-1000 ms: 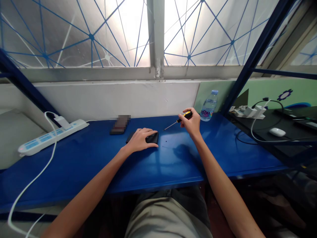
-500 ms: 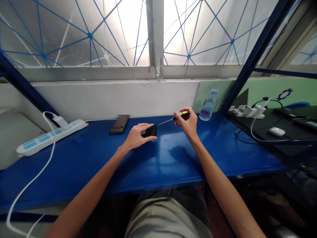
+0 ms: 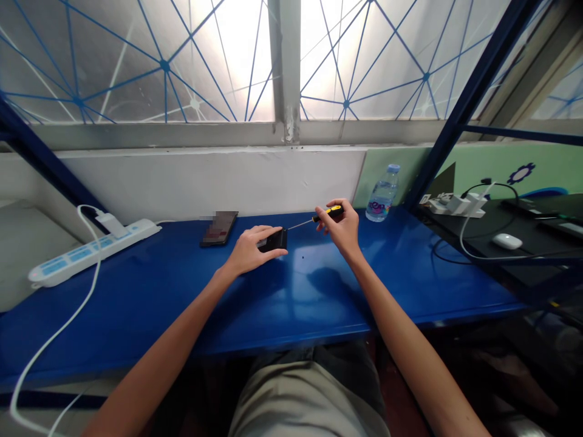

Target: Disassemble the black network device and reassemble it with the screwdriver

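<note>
A small black box-like device sits on the blue table, gripped between the thumb and fingers of my left hand. Its exact kind does not show. My right hand is closed around the black and yellow handle of a screwdriver. The thin shaft slants down to the left, and its tip is at the upper right corner of the device; whether it touches a screw is too small to tell. On the table just right of the device lies a tiny dark piece.
A dark phone lies behind my left hand. On the left is a white power strip with a cable. A water bottle stands at the back right. Beyond the blue frame post, a white mouse rests on a black desk.
My right hand has shifted slightly left with the screwdriver, bringing its tip right up to the device's corner. My left hand still holds the device in the same place.
</note>
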Available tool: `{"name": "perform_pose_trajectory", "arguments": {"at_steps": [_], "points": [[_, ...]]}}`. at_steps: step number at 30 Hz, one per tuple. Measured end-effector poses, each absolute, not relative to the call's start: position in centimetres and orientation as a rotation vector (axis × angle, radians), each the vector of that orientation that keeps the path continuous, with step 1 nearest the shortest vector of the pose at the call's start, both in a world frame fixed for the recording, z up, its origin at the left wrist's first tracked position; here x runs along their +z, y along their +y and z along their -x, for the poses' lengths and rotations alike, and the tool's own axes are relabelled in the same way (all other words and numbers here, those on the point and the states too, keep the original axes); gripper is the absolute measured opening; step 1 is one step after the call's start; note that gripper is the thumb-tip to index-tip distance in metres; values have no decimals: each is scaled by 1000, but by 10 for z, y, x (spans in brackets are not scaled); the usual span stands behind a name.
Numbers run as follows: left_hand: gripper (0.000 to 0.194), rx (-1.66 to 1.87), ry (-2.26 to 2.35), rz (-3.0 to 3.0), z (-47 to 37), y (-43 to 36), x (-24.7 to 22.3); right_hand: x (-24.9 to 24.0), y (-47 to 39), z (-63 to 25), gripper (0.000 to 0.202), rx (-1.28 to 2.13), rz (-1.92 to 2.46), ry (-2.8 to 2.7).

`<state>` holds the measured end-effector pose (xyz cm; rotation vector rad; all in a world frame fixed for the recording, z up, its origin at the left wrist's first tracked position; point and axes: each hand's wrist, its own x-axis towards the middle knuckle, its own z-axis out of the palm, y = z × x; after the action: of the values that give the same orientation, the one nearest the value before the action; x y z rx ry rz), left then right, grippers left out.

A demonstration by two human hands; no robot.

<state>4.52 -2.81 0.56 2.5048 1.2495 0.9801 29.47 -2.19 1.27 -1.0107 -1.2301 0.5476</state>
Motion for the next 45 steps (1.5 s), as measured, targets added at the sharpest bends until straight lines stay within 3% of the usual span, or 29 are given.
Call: {"name": "perform_pose_trajectory", "arguments": {"at_steps": [36,45], "points": [[66,977,1226,-2520,-44,-27,3,11,-23,-299,26,552,972,-1301],[65,1002,1203,-2521,-43,-26,3,10,-22,-298,32,525,1006,-1310]]}}
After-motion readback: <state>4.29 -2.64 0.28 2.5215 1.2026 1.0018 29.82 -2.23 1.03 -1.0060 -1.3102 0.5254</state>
